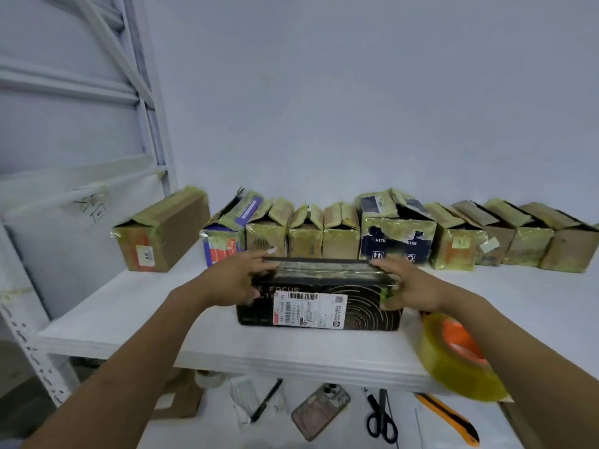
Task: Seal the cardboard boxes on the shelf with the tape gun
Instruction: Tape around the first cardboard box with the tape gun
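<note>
My left hand grips the left end of the black printed cardboard box, fingers laid along its top edge and thumb down the front face. My right hand grips the right end the same way, fingers over the top and thumb low on the front. The black printed cardboard box sits on the white shelf board near its front edge, about midway along, with its white shipping label facing me. Its top looks glossy, as if tape already covers it.

I judge it light and fairly stiff, though the flaps would give under pressure. The taped top is likely slick, so the ends and bare card sides are the safer hold.

The tape gun, an orange frame with a yellowish clear roll, lies at the shelf's front right edge, just beside my right forearm. Neither hand holds it.

Along the back edge runs a row of brown cardboard boxes, most with raised flaps and old yellowed tape.

On the surface below lie a black pen, a phone, black scissors and an orange utility knife.
</note>
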